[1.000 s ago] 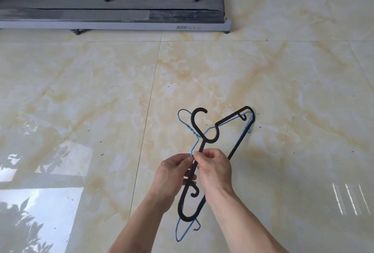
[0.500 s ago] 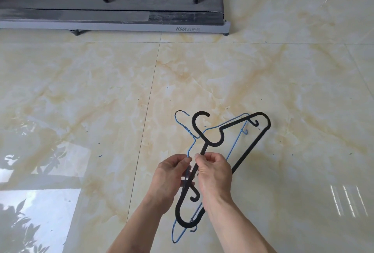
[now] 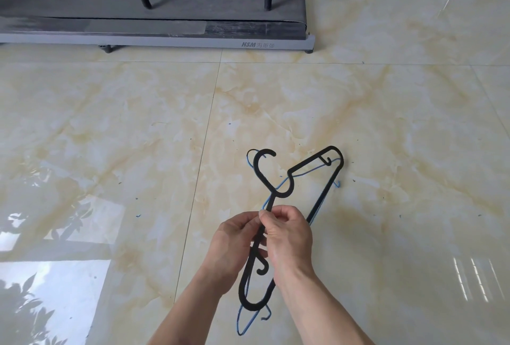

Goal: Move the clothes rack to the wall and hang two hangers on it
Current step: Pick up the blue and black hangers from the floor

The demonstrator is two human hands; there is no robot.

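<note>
Both our forearms come in bare from the bottom edge of the frame, angling up and converging at lower centre. Our left hand (image 3: 234, 245) sits just left of centre, back of hand toward the camera, fingers curled inward, thumb tip up at the pinch point. Our right hand (image 3: 288, 234) is just beside it, touching at the fingertips, knuckles up, thumb and index finger (image 3: 266, 213) pinched together. Both grips are closed at the same spot on the black hanger (image 3: 317, 204). Wrists roughly straight, right slightly higher in frame.
</note>
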